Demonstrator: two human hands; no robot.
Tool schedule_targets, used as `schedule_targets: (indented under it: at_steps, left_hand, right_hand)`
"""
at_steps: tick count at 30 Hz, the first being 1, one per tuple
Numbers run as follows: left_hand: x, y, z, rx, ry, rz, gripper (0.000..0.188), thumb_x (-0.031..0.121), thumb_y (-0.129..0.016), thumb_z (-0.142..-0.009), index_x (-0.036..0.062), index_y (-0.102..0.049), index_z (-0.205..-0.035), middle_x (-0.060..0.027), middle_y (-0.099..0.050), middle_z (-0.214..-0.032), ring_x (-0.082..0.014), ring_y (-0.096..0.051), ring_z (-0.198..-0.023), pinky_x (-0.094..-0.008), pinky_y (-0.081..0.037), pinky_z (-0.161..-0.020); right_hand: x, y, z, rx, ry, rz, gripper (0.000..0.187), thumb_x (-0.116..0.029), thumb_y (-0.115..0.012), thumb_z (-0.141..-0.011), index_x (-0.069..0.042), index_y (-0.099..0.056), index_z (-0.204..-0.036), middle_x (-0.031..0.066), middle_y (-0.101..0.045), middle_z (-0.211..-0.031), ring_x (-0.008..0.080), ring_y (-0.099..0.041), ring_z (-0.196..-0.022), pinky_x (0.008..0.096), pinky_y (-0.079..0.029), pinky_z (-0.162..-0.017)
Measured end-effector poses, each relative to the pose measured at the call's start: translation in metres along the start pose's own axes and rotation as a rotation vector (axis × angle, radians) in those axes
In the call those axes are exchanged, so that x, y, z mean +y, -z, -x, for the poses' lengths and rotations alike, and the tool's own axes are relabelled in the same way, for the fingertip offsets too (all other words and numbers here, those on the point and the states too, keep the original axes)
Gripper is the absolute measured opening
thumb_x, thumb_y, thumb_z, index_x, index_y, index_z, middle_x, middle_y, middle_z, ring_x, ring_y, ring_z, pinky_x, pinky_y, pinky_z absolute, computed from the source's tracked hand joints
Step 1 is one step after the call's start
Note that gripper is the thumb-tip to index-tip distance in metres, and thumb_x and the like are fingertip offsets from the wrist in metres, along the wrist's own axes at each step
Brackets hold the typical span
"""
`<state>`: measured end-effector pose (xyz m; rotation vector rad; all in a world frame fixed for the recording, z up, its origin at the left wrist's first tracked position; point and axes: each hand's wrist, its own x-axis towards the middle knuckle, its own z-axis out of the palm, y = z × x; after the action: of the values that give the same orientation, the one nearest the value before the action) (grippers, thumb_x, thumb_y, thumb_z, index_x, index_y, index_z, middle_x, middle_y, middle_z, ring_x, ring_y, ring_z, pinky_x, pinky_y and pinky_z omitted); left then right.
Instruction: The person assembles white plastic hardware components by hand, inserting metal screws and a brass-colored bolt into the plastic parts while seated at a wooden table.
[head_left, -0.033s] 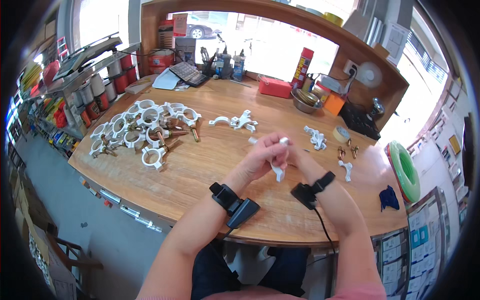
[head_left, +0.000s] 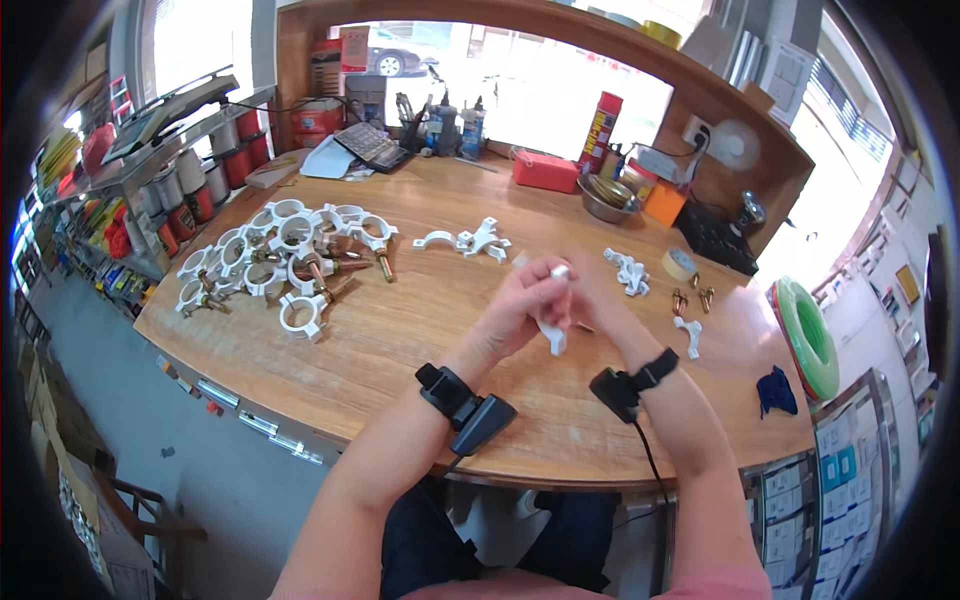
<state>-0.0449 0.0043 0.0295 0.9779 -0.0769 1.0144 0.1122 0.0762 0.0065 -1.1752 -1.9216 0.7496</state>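
Basically, wooden worktop [head_left: 400,350] fills the middle; pile of white ring clamps [head_left: 297,247] sits at nine to ten o'clock from the hands. Left hand [head_left: 528,305] and right hand [head_left: 594,296] are close together over the worktop, right one at three o'clock from the left, blurred. White bracket [head_left: 554,339] is in the left hand, the nearer one: its fingers pinch it; right fingers' state, can't tell. Bracket's long axis seems roughly twelve to six, lower end pointing six, middle hidden. Brass screws [head_left: 680,302] lie at three o'clock.
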Motion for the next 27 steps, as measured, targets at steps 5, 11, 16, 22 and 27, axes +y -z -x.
schedule_targets:
  at_steps: [5,11,16,22,27]
  left_hand:
    - [-0.011,0.000,-0.012,0.271,-0.066,-0.122,0.024,0.019,-0.054,-0.083,0.0009,-0.053,-0.098,-0.0013,-0.049,-0.065,-0.0090,-0.047,-0.058,-0.0259,-0.046,-0.058]
    - [-0.032,-0.016,-0.007,0.416,-0.041,-0.300,0.032,0.017,-0.053,-0.085,-0.0011,-0.050,-0.110,-0.0029,-0.055,-0.073,-0.0081,-0.050,-0.062,-0.0264,-0.048,-0.065]
    - [-0.038,-0.012,-0.006,0.398,-0.045,-0.284,0.028,0.013,-0.054,-0.083,-0.0016,-0.053,-0.107,-0.0064,-0.058,-0.077,-0.0083,-0.053,-0.063,-0.0266,-0.050,-0.066]
    - [-0.030,-0.012,-0.003,0.269,-0.088,-0.330,0.025,0.015,-0.053,-0.084,-0.0006,-0.055,-0.103,-0.0072,-0.060,-0.087,-0.0104,-0.056,-0.071,-0.0243,-0.048,-0.066]
    - [-0.024,-0.008,-0.001,0.204,-0.060,-0.337,0.030,0.013,-0.053,-0.083,-0.0014,-0.051,-0.110,-0.0088,-0.060,-0.091,-0.0125,-0.058,-0.077,-0.0246,-0.048,-0.067]
  right_hand:
    - [-0.058,0.059,0.061,0.600,0.022,0.194,0.028,-0.011,-0.058,-0.067,-0.005,-0.059,-0.094,0.0087,-0.056,-0.055,0.0171,-0.055,-0.049,0.0287,-0.043,-0.048]
    - [-0.079,0.041,0.098,0.702,0.315,0.599,0.028,-0.010,-0.057,-0.067,-0.007,-0.057,-0.095,0.0084,-0.055,-0.053,0.0215,-0.055,-0.046,0.0313,-0.042,-0.042]
    - [-0.072,0.031,0.111,0.626,0.412,0.815,0.025,-0.011,-0.056,-0.068,-0.009,-0.056,-0.093,0.0059,-0.055,-0.055,0.0214,-0.055,-0.046,0.0323,-0.043,-0.041]
    - [-0.072,0.032,0.113,0.358,0.240,0.057,0.019,-0.014,-0.061,-0.072,-0.005,-0.059,-0.088,0.0071,-0.055,-0.059,0.0150,-0.053,-0.047,0.0265,-0.042,-0.045]
    - [-0.073,0.036,0.116,0.146,0.038,-0.261,0.017,-0.013,-0.064,-0.073,-0.001,-0.059,-0.083,0.0052,-0.056,-0.067,0.0106,-0.048,-0.052,0.0238,-0.039,-0.049]
